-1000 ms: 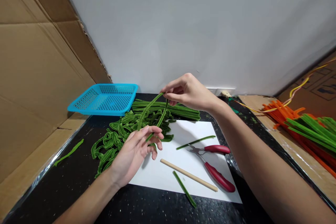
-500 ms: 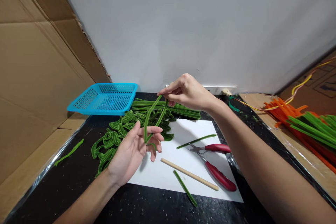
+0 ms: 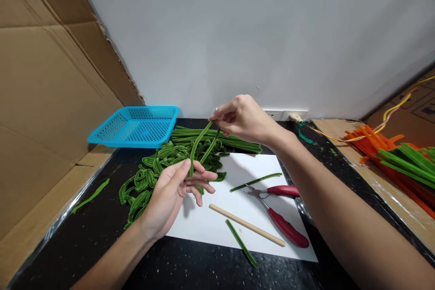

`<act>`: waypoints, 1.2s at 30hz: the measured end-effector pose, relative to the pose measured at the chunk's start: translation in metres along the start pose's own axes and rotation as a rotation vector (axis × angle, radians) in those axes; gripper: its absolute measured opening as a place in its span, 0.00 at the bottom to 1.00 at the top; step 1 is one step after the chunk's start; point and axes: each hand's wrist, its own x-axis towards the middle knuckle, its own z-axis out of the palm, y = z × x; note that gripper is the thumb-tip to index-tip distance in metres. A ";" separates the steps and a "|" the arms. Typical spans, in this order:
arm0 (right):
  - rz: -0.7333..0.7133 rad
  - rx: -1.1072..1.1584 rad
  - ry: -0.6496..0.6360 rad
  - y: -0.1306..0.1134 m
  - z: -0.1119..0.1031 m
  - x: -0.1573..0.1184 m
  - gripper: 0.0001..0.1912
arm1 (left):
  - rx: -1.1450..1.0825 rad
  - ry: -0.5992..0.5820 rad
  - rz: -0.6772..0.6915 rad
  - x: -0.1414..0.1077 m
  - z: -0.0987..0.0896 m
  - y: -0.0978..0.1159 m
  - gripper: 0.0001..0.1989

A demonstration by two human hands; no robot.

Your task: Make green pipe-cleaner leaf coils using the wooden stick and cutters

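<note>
My right hand (image 3: 243,118) is closed, its thumb and fingertips pinching the upper ends of a green fuzzy pipe cleaner (image 3: 200,138) bent into a narrow loop. Below it, my left hand (image 3: 181,188) has thumb and index finger closed on the loop's lower part, while its other fingers stretch out to the right. The very bottom of the loop is partly hidden by those fingers. Behind my left hand lies a pile of green pipe-cleaner loops (image 3: 144,179). Straight green pipe cleaners (image 3: 244,144) lie in a bundle behind it.
On a white sheet (image 3: 197,231) rest red-handled pliers (image 3: 285,226), a wooden stick (image 3: 248,225) and short green pieces (image 3: 241,242). A blue basket (image 3: 132,142) stands at back left. Orange strips (image 3: 367,145) and green strips (image 3: 408,163) lie right. Cardboard (image 3: 44,90) walls the left side.
My left thumb and index finger have closed on the loop, where the hand was more open before. My right hand and the loop's top have shifted slightly right.
</note>
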 end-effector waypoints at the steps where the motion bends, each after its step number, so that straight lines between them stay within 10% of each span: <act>1: -0.011 -0.023 0.002 0.000 0.001 0.000 0.17 | 0.014 -0.004 0.001 0.000 0.000 0.000 0.15; 12: -0.054 -0.191 0.035 -0.003 0.003 0.001 0.16 | 0.467 0.006 0.135 0.000 0.004 -0.007 0.15; 21: -0.017 -0.214 0.043 -0.007 0.000 0.000 0.17 | 0.366 0.146 0.189 -0.002 0.003 -0.013 0.28; 36: -0.053 -0.393 -0.026 -0.021 0.000 -0.002 0.20 | 0.429 -0.021 -0.053 0.005 0.004 -0.016 0.21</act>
